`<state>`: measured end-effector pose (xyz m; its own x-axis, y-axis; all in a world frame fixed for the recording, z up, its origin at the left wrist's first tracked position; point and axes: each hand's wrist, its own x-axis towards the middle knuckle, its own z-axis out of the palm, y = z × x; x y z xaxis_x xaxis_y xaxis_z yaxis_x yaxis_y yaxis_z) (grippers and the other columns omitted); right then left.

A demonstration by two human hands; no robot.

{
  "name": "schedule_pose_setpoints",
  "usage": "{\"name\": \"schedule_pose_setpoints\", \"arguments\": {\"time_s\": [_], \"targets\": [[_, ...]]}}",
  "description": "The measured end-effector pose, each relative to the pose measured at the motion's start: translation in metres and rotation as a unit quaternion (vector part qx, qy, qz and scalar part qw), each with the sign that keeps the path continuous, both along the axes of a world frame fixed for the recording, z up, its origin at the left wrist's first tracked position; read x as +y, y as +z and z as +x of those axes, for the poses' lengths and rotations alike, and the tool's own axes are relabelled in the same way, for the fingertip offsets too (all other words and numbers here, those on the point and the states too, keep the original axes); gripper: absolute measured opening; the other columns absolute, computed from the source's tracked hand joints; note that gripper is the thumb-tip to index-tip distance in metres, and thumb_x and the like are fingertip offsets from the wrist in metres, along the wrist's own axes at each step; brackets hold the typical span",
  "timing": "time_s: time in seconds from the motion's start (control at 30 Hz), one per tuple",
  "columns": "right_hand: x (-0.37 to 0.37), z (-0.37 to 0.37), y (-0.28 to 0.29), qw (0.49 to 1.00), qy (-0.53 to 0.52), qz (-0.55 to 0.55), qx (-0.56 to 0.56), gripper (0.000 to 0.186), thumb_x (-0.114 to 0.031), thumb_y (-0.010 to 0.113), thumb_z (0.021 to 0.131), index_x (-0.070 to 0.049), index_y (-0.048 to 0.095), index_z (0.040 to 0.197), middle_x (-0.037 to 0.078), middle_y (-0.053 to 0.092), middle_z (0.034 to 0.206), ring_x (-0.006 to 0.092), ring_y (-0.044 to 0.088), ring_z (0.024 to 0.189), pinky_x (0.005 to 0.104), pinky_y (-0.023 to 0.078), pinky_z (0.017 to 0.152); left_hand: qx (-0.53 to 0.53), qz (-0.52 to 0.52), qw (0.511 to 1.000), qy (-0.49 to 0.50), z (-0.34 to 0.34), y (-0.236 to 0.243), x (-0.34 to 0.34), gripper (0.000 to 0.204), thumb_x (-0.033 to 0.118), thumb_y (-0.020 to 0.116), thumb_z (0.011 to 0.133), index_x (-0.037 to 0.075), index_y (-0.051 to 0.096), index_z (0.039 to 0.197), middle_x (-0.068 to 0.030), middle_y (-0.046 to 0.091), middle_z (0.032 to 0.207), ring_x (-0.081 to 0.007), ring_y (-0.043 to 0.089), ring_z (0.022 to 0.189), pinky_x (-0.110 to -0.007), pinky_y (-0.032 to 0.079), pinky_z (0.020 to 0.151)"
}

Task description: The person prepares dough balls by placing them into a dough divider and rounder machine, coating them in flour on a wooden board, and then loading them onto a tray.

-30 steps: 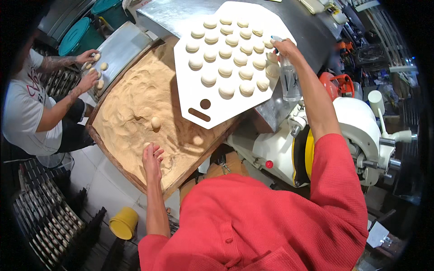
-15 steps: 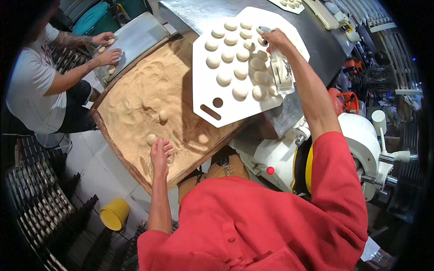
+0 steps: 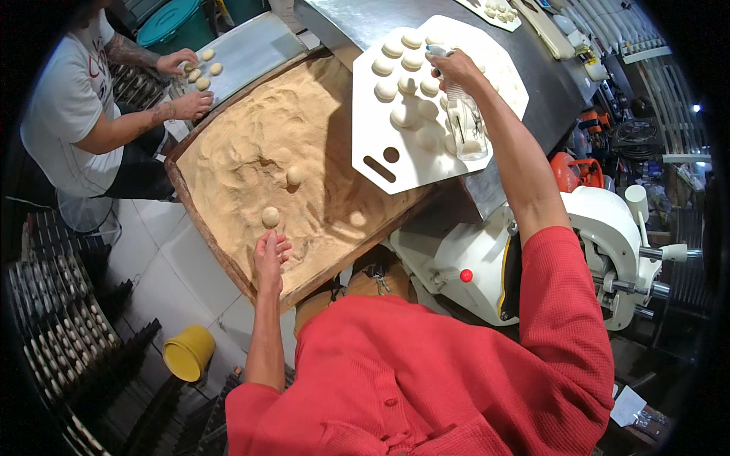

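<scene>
My right hand [image 3: 452,67] grips a clear spray bottle [image 3: 467,125] by its head over the white board [image 3: 372,133] on the right of the crumb tray. Rows of dough balls [image 3: 386,90] sit on the board, partly hidden by the bottle and my arm. My left hand [image 3: 271,251] is open, palm partly up with curled, separated fingers, low over the fine tan crumbs [image 3: 236,144] in the wooden-edged tray [image 3: 202,249]. One dough ball [image 3: 270,216] lies just beyond my fingertips and another [image 3: 293,175] lies farther back in the crumbs.
A person [image 3: 99,129] at the left handles dough balls on a metal tray [image 3: 251,53]. A steel table [image 3: 327,23] supports the board. A white machine [image 3: 449,273] stands right, a yellow bucket [image 3: 188,352] and racks of trays [image 3: 61,319] at lower left.
The view has shifted, with board and crumb tray higher and rightward in the picture. My right hand and bottle have moved left over the board's balls. The co-worker's hands have shifted on the tray.
</scene>
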<state>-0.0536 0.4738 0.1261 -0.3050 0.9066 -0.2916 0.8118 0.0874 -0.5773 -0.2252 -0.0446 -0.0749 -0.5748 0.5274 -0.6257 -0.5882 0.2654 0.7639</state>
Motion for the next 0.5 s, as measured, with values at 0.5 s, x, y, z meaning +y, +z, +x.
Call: {"name": "schedule_pose_setpoints", "arguments": {"time_s": [0.5], "targets": [[-0.175, 0.047, 0.017, 0.991, 0.109, -0.048, -0.066, 0.042, -0.036, 0.062, 0.091, 0.006, 0.067, 0.093, 0.013, 0.069, 0.076, 0.0221, 0.065, 0.055, 0.0400, 0.054, 0.055, -0.007, 0.010, 1.000, -0.025, -0.019, -0.010, -0.034, 0.034, 0.038, 0.059, 0.102, 0.010, 0.056, 0.119, -0.0035, 0.065, 0.103, -0.0121, 0.063, 0.086, -0.026, 0.046, 0.070]]}}
